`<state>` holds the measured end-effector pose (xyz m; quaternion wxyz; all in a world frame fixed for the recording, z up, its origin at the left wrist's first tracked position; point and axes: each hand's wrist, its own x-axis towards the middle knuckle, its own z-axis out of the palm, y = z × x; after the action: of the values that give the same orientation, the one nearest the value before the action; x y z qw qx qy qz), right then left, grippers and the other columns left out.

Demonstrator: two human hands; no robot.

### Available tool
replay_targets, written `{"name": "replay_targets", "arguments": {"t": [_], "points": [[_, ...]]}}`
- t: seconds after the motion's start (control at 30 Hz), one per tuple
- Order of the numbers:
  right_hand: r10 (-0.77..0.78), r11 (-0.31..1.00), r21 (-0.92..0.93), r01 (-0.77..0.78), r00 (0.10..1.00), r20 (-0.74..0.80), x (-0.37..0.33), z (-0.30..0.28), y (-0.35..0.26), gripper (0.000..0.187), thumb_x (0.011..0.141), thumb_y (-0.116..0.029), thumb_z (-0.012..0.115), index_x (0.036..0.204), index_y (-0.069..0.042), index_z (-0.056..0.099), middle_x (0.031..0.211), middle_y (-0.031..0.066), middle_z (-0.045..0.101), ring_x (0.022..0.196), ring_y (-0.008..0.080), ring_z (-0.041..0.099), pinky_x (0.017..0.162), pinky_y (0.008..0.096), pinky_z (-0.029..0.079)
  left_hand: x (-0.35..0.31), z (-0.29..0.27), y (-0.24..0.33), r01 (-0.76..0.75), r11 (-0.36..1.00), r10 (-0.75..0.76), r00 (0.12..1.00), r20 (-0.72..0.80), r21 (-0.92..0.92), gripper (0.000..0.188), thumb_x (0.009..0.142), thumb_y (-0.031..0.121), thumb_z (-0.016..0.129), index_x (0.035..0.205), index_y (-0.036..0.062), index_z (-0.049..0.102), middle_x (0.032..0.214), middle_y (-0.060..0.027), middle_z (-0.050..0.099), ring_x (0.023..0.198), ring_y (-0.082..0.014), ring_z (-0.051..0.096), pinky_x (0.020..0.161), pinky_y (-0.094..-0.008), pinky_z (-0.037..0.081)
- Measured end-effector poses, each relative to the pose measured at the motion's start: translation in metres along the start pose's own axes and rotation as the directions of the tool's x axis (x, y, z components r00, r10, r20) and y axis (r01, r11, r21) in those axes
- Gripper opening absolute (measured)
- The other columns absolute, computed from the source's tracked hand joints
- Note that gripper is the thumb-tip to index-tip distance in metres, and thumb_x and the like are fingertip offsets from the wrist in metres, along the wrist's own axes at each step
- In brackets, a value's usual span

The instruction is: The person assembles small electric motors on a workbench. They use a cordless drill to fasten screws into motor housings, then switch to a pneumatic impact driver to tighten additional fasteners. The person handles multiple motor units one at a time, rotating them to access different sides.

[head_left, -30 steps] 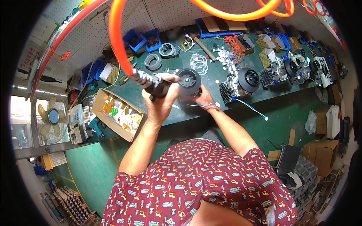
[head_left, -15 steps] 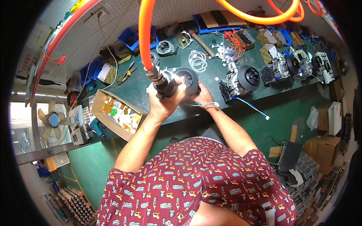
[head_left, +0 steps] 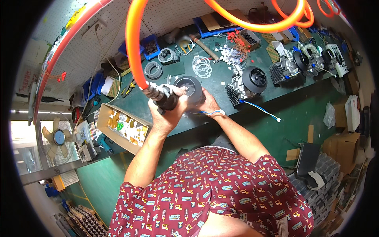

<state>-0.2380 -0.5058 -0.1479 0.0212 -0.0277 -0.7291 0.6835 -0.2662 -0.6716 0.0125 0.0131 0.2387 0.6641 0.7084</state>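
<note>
My left hand [head_left: 167,116] is closed round a black air tool [head_left: 165,99], whose metal fitting joins a thick orange hose. Its fingers also reach the edge of a black fan wheel [head_left: 190,87], just right of the tool. My right hand [head_left: 210,104] grips the right side of the blower unit under this wheel; most of its body is hidden by the hands. A blue and white wire [head_left: 213,112] hangs over the right wrist. Whether the tool's tip touches the unit cannot be seen.
Farther right on the green bench stand a similar blower unit [head_left: 252,81] and another one [head_left: 290,63]. A carton of small parts [head_left: 104,128] sits left of my arm. Grey rings [head_left: 153,70], flat gaskets [head_left: 202,66] and a hammer [head_left: 206,48] lie behind. The orange hose [head_left: 136,39] hangs overhead.
Both hands, with the air tool and blower unit, have come slightly nearer to me. The hose has swung left, uncovering a grey ring. The whole view has shifted a little.
</note>
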Motion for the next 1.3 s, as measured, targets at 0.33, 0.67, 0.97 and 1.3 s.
{"name": "replay_targets", "arguments": {"t": [0.33,0.67,0.97,1.3], "points": [[-0.031,0.989,0.143,0.040,0.997,-0.066,0.004,0.005,-0.001,0.074,0.071,-0.014,0.095,0.128,-0.003,0.049,0.116,0.0066,0.070,0.109,0.0173,0.067,0.099,0.0340,0.053,0.006,0.014,0.038,-0.064,0.998,0.064,0.998,0.005,-0.012,0.025,0.088,-0.001,0.068,0.112,-0.0018,0.061,0.108,-0.0144,0.071,0.100,-0.0238,0.069,0.095,-0.0411,0.055],[-0.167,0.978,0.126,0.169,0.986,-0.028,0.017,0.008,0.041,0.077,0.074,-0.015,0.093,0.134,-0.002,0.048,0.121,0.0075,0.069,0.110,0.0175,0.065,0.100,0.0347,0.051,0.024,0.060,0.012,-0.164,0.986,0.164,0.985,-0.043,0.001,0.025,0.083,-0.002,0.074,0.106,-0.0019,0.066,0.105,-0.0124,0.073,0.098,-0.0190,0.070,0.093,-0.0359,0.056],[-0.149,0.985,0.080,0.154,0.986,-0.069,0.014,0.004,0.044,0.078,0.073,-0.017,0.093,0.135,-0.003,0.049,0.120,0.0074,0.069,0.110,0.0176,0.065,0.099,0.0347,0.052,0.024,0.062,0.000,-0.162,0.983,0.166,0.985,-0.050,0.090,0.022,0.084,-0.002,0.072,0.104,-0.0018,0.063,0.105,-0.0139,0.073,0.098,-0.0203,0.070,0.093,-0.0372,0.057],[-0.148,0.987,0.049,0.153,0.985,-0.086,0.014,0.006,0.048,0.080,0.072,-0.020,0.093,0.137,-0.004,0.050,0.120,0.0074,0.069,0.109,0.0176,0.066,0.098,0.0346,0.052,0.026,0.064,-0.004,-0.195,0.978,0.198,0.979,-0.042,0.070,0.022,0.085,-0.003,0.071,0.105,-0.0012,0.063,0.105,-0.0139,0.072,0.097,-0.0199,0.070,0.092,-0.0369,0.057]]}}
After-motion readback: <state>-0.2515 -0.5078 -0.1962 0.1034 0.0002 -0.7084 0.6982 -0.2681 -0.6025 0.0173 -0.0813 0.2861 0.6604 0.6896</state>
